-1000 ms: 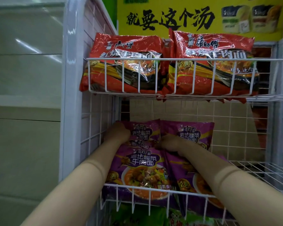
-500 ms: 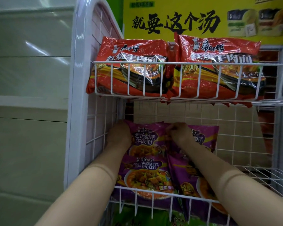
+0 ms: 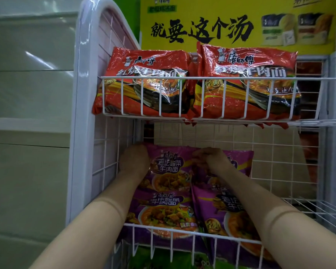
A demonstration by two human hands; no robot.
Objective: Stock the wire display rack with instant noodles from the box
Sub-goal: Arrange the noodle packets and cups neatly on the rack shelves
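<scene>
I count two red noodle packs (image 3: 144, 86) (image 3: 246, 84) at twelve o'clock and four purple noodle packs (image 3: 169, 167) (image 3: 239, 160) (image 3: 163, 210) (image 3: 227, 208) near six o'clock on one white wire rack (image 3: 89, 94), below one yellow poster (image 3: 202, 26).

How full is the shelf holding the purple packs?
Partly full. Purple packs fill the left side of the middle shelf; bare wire shows on its right.

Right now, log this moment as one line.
left hand: on rear purple noodle pack | right hand: pinching same pack | shelf: middle wire shelf
</scene>
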